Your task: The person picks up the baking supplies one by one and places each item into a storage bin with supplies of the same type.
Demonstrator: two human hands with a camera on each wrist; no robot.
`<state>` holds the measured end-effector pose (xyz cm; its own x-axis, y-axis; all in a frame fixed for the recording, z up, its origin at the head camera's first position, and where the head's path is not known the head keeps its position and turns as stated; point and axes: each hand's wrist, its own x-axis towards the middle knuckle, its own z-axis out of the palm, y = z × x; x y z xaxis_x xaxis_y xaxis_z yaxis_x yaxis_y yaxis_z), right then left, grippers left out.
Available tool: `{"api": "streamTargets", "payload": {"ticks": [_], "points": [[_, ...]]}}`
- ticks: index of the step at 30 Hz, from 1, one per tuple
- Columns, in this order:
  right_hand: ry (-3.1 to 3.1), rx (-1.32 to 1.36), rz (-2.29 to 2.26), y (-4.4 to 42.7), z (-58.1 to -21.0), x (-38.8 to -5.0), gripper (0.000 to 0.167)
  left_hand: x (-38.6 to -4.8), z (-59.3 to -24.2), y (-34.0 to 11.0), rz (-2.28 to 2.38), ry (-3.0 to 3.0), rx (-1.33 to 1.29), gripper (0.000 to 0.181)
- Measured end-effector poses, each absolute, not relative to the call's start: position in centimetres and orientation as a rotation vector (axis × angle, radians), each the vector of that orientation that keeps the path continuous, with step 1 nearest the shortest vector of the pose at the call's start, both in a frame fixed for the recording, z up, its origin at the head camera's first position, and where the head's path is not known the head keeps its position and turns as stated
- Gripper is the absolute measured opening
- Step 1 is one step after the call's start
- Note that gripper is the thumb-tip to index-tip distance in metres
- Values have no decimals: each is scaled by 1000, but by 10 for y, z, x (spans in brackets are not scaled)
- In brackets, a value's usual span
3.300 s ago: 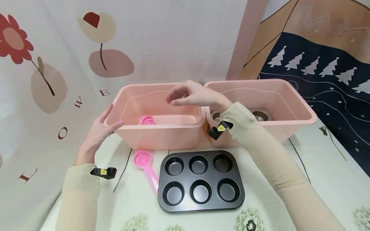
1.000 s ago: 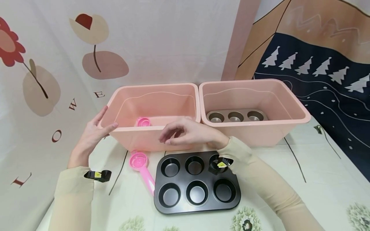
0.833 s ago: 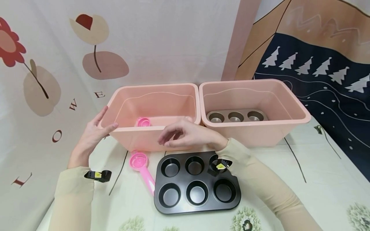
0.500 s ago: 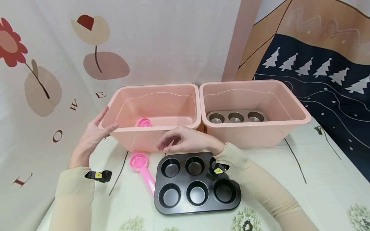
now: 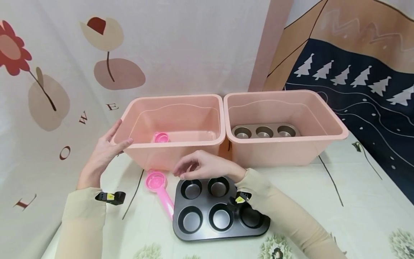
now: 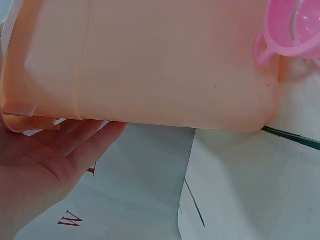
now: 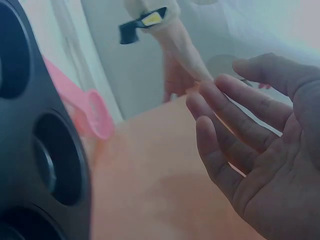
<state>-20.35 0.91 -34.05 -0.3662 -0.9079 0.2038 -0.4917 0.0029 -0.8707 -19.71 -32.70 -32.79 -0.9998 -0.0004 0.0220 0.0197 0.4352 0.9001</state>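
Observation:
My left hand (image 5: 100, 154) grips the left corner of the left pink bin (image 5: 174, 154), thumb over the front rim. In the left wrist view its fingers (image 6: 95, 145) lie along the bin's outer wall. The right hand (image 5: 207, 165) hovers, holding nothing, between that bin's front and the dark muffin tin (image 5: 206, 203), fingers loosely bent. The right wrist view shows this hand (image 7: 270, 160) with its palm bare. On the cloth lies a pink long-handled scoop (image 5: 165, 198) with a round cup, its handle end against or under the tin. My right wrist partly hides the tin's right-hand cups.
A second pink bin (image 5: 284, 153) stands to the right, with a brownish muffin tin (image 5: 275, 127) inside. A small pink cup-like piece (image 5: 161, 137) sits in the left bin. Behind the bins hangs a printed cloth (image 5: 194, 50).
From above the left bin, my right hand has come down and toward me to over the dark tin's far edge. The left hand keeps its hold on the bin.

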Motion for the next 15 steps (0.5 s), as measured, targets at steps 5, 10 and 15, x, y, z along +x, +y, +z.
{"api": "streamTargets", "payload": {"ticks": [5,10,15], "points": [[1887,-1416,-1302,-3,-353,-195,24,-196,-329,-328,-1676,-2628,-19,80],[1886,-1357,-1330,-14,-363,-190,24,-196,-329,-327,-1685,-2621,-31,79],[1905,-1333,-1315,-22,-374,-187,23,-197,-330,-326,-1705,-2600,-30,79]]}}
